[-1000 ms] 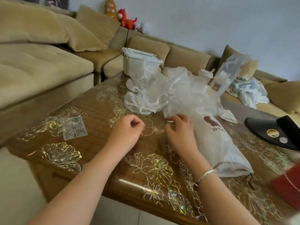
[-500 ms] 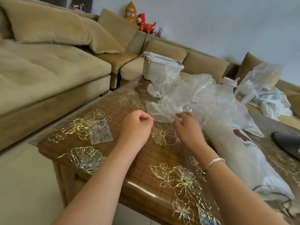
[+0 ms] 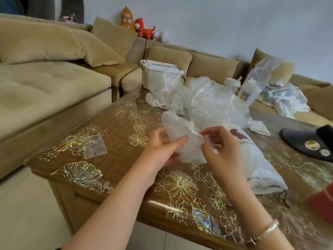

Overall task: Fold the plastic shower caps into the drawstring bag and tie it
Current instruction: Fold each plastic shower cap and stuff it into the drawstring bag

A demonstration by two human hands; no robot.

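Near the middle of the frame, the left hand and right hand each pinch one crumpled clear shower cap, lifted just above the table. Behind it, toward upper centre, lies the heap of caps. The white drawstring bag lies just right of the hands, its cord end at lower right.

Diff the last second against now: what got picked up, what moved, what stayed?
Both hands rose off the table. The left hand and right hand now hold one shower cap between them, lifted clear of the pile of caps; earlier they gripped nothing. The drawstring bag and white lidded box stayed where they were.
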